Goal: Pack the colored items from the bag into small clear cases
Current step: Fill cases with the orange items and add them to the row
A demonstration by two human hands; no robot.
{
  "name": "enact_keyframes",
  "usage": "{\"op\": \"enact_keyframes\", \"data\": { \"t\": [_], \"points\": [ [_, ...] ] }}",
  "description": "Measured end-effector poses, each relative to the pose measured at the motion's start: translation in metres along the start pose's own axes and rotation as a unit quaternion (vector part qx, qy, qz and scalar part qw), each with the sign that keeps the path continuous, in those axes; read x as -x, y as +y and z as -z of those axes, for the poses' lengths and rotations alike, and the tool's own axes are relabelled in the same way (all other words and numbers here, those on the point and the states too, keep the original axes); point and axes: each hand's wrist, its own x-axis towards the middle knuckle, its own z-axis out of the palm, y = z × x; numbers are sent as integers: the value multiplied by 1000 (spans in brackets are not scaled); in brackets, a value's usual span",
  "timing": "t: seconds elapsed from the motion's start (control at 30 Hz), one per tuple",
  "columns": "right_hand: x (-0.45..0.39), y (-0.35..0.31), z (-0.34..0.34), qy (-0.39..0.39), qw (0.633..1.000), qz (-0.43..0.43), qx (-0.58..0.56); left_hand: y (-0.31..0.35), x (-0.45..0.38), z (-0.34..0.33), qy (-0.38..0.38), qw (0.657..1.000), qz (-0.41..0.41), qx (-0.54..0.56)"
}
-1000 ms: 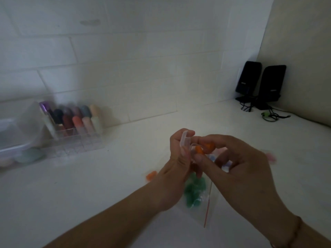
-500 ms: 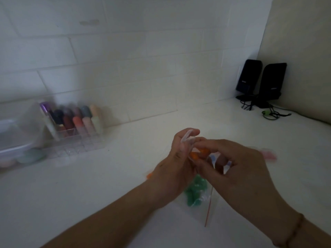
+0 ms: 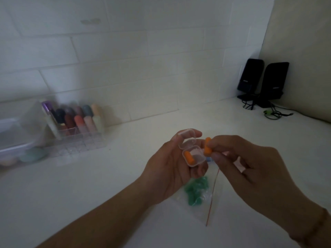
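No words or numbers can be read anywhere; the two black speakers (image 3: 263,81) by the wall each have a small pale mark on the front that may be a brand name, but it is too tiny and blurry to read.

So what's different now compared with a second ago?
The hands have drawn apart: the right hand has pulled away, pinching one orange piece, and the clear case in the left hand now shows open with another orange piece inside. The bag of green pieces stayed on the counter.
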Motion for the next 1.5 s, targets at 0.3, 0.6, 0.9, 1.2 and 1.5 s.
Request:
{"op": "enact_keyframes", "data": {
  "t": [0.3,0.6,0.9,1.2,1.5],
  "points": [
    [1,7,-10,-42,998,49,3,-4,2,-2,-33,999,8,-30],
    [-3,-3,1,43,992,-64,-97,-3,0,0,14,994,-17,-107],
    [2,-4,-13,-74,980,-160,-89,-11,14,-2,-44,838,-189,-509],
    [-8,6,11,-48,949,-250,-186,-6,10,3,-22,827,-231,-512],
    [1,83,73,-150,898,-412,25,1,-3,-11,-4,660,-206,-722]
  ]
}}
